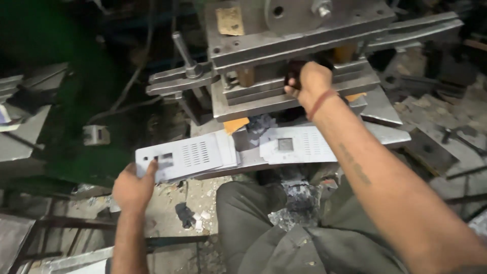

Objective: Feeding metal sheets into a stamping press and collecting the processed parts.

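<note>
Left hand: we see the left hand (pixel 133 186) low at the left, fingers loosely bent, the fingertips pressed on the near corner of the punched sheet stack (pixel 187 156); thumb side lies under or against the edge, not a full grasp as far as we can tell
Right hand: the right hand (pixel 310 82) is stretched forward into the mouth of the press (pixel 294 56), fingers curled around something dark between the upper and lower blocks; the spot is shadowed, so we cannot say for sure what it grips, perhaps a sheet edge or part of the die
Wrist: a reddish thread band (pixel 321 103) circles the right wrist, and the forearm shows a faint dark marking
Punched sheet stack: thin grey metal sheets with rows of slots and a square cutout, lying fanned on the press table at the left, just beside the single sheet
Single sheet: another punched sheet (pixel 297 145) lies flat on the table to the right of the stack, directly below the right forearm, with a square hole and slot rows
Press: heavy steel plates stacked in layers, a lever handle (pixel 183 50) standing tilted on the left arm of the frame, a large bolt head at the top
Lap: our worker's grey trousers (pixel 264 228) fill the lower middle, with metal scrap bits (pixel 299 200) between the knees
Floor: dusty ground with steel bars at the lower left
</note>
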